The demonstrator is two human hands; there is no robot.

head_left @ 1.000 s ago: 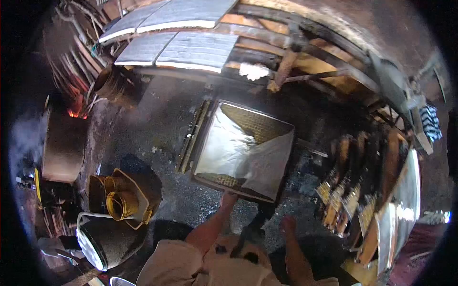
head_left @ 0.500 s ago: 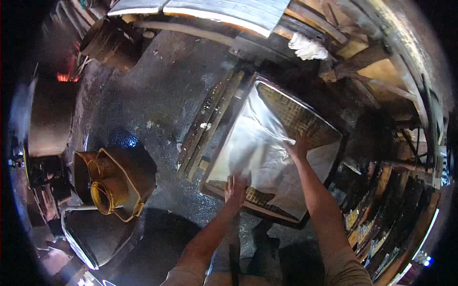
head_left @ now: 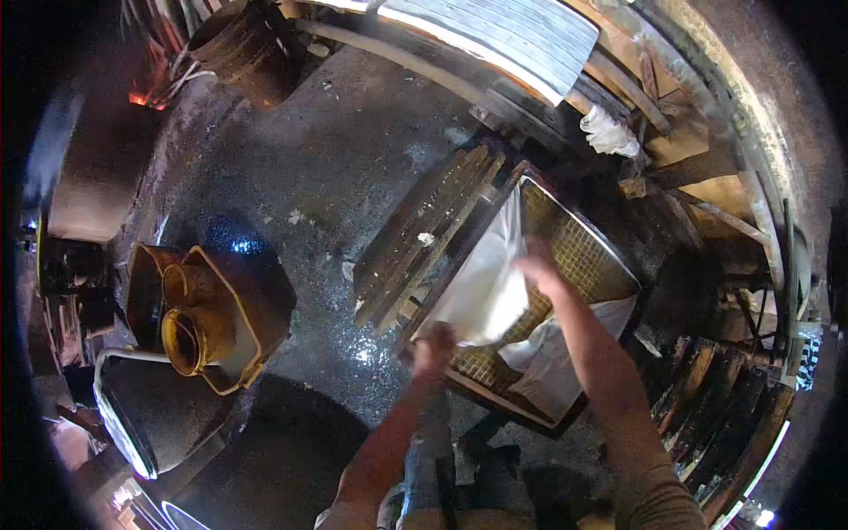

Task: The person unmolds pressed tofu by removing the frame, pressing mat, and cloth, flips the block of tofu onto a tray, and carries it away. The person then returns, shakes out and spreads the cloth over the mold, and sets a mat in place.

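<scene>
A white cloth (head_left: 477, 296) lies partly folded over the left side of a rectangular wooden frame (head_left: 499, 402). Under it shows a yellowish woven grid (head_left: 574, 243). My right hand (head_left: 541, 265) is closed on the cloth's right edge, somewhat blurred. At the cloth's lower left corner, by the frame's near rim, my left hand (head_left: 433, 349) is closed on the fabric; its fingertips are smeared by motion. Another pale piece of cloth (head_left: 565, 362) covers the lower right part of the grid.
Wooden slats (head_left: 424, 238) lie on the wet dark floor left of the frame. Yellowish metal containers (head_left: 199, 340) stand at the left. Stacked boards (head_left: 715, 406) are at the right. A white bundle (head_left: 609, 132) hangs near a pale slatted surface (head_left: 495, 35).
The cloth has been pulled leftward, baring more of the woven grid. My right hand has moved left relative to the frame with the cloth edge. The camera view has shifted.
</scene>
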